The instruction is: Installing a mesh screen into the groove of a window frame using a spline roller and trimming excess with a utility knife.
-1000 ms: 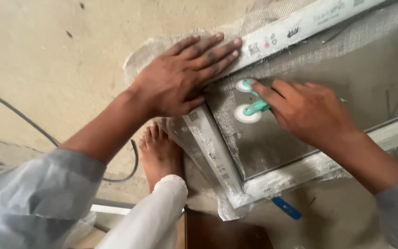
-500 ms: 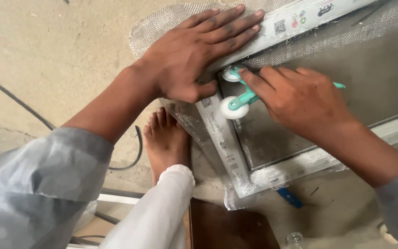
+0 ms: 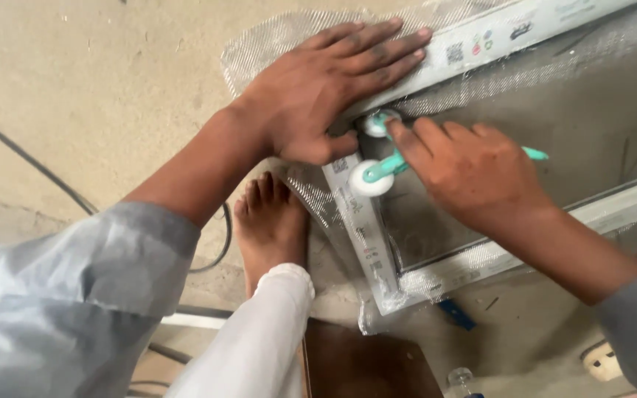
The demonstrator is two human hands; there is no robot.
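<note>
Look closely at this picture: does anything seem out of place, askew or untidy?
Yes. The mesh spills loosely past the frame onto the floor beyond the left hand, uncut. A bare foot rests right beside the frame's corner while the right hand works the green roller tool.

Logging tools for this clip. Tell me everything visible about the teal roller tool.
The roller tool has a teal, plastic-looking handle with two white wheels, one at the frame's corner, one just below it on the left rail. It lies slanted across the mesh of the pale frame. The right hand covers most of the handle, forefinger pressing near the upper wheel; the teal tail pokes out past the hand. The left hand lies flat beside it, thumb close.
</note>
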